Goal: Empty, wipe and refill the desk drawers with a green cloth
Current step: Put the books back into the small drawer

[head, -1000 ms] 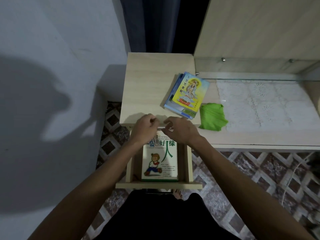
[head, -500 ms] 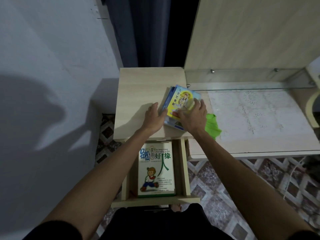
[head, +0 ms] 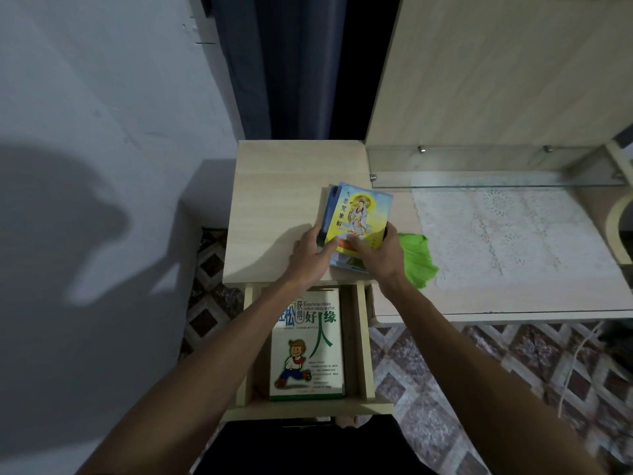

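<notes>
A stack of books with a yellow cover on top is tilted up off the light wooden desk top. My left hand grips the stack's left near edge and my right hand grips its right near corner. Below the desk top the wooden drawer stands pulled open, and a white and green book lies flat inside it. The green cloth lies crumpled on the desk just right of my right hand.
A white lace mat covers the desk to the right, under a glass shelf. A grey wall is on the left and a dark curtain behind. Patterned floor tiles show below the desk edge.
Both hands left the drawer's back edge, reached up to the stack on the desk top and took hold of it. The stack's far end is now lifted.
</notes>
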